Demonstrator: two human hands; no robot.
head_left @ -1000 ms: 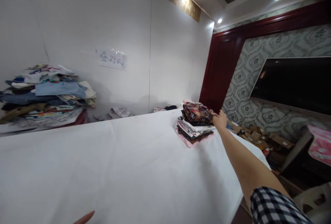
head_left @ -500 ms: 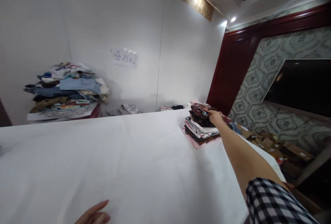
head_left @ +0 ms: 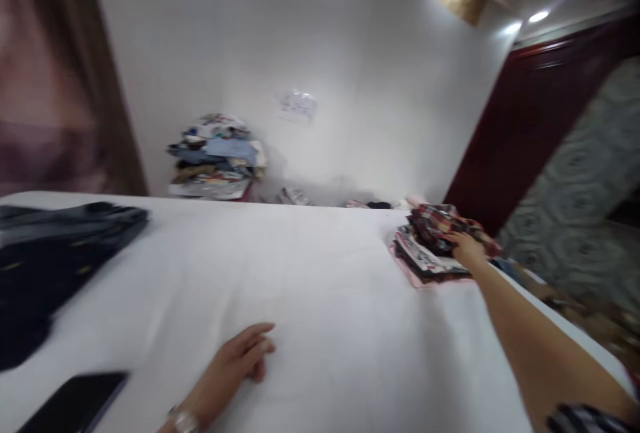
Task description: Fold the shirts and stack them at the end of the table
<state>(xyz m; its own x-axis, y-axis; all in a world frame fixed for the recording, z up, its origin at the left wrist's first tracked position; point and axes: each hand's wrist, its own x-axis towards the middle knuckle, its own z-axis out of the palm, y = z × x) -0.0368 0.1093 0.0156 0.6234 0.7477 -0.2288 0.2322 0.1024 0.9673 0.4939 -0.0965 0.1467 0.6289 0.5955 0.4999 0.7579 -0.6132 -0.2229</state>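
Observation:
My right hand is stretched out to the right, fingers extended against the front of a red plaid shirt. That shirt lies on top of a stack of folded clothes. Blur softens the fingertips, and I see no firm grip. Low in the middle, my left hand hovers above the white table. Its index finger points out, the others are loosely bent, and nothing is in it. A dark navy garment with small yellow marks lies spread at the left.
A dark phone rests at the table's lower left. Behind the table, against the white wall, stands a tall heap of clothes below a paper sign. Several blurred boxes lie on the floor at right.
The view has swung left, bringing the navy garment and phone into sight. My left hand shows further up over the table. My right hand stays at the plaid shirt, its fingers now lower on its front.

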